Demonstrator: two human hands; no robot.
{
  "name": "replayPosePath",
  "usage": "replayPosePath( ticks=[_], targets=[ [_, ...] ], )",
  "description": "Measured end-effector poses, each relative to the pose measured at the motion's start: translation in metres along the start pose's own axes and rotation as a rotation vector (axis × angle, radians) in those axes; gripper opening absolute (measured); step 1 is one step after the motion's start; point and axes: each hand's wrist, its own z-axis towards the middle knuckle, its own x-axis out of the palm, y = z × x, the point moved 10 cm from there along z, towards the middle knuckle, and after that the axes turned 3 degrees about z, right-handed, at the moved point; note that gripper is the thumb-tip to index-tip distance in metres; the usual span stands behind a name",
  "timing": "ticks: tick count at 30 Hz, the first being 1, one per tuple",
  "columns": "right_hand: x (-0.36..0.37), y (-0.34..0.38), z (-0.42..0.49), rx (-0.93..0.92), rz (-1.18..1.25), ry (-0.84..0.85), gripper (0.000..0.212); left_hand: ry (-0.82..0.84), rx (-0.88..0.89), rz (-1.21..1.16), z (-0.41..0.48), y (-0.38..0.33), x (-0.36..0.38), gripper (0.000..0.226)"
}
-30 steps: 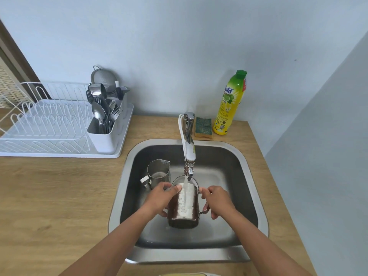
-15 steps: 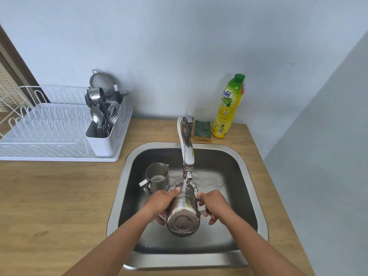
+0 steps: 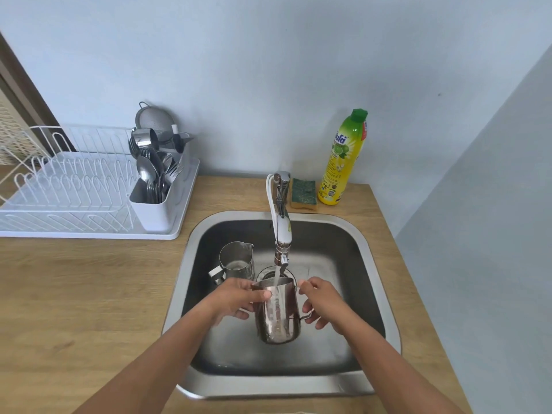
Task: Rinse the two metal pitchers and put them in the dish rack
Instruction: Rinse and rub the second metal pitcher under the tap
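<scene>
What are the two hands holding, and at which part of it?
Both hold the larger metal pitcher upright under the running tap: left hand on its side near the rim, right hand at the handle side.

Dish rack (image 3: pixel 68 186) cut off at left edge.

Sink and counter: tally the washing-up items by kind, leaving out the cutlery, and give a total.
Metal pitchers: 2, the held pitcher under the tap and the second pitcher standing in the sink
Dish racks: 1
Sponges: 1
Soap bottles: 1
Total: 5
</scene>
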Motion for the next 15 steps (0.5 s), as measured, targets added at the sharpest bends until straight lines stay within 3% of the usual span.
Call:
replayPosePath(
  ticks=[15],
  targets=[
    [-0.049, 0.035, -0.020, -0.237, -0.111, -0.228, 0.023, 0.038, 0.095, -0.214, 0.007, -0.024, 0.028, 0.037]
  ],
)
